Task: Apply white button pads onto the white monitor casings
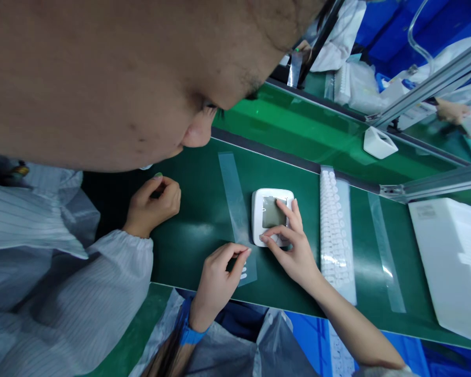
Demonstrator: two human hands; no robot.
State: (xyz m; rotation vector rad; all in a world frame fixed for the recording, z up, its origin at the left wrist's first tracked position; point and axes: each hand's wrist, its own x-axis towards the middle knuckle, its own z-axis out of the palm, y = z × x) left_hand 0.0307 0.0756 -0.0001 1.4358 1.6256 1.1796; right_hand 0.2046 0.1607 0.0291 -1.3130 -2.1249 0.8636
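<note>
Monitor (272, 219): lay flat on the green bench (198, 199), screen (270, 210) up, beneath your right fingertips.
Right hand (295, 250): your thumb and forefinger nearly met on the corner nearest your left hand; other fingers spread over the screen, probably steadying it. You could not tell whether they pinched anything small.
Left hand (219, 269): your fingertips closed together just beside that corner, apparently kept handy, with nothing clearly visible in them.
Clear strip (231, 193): lay between monitor and co-worker's hand (155, 204), white labels (244, 270) by your left fingertips, seemingly for easy reach.
White tray (432, 235): stood well apart, rightward.
</note>
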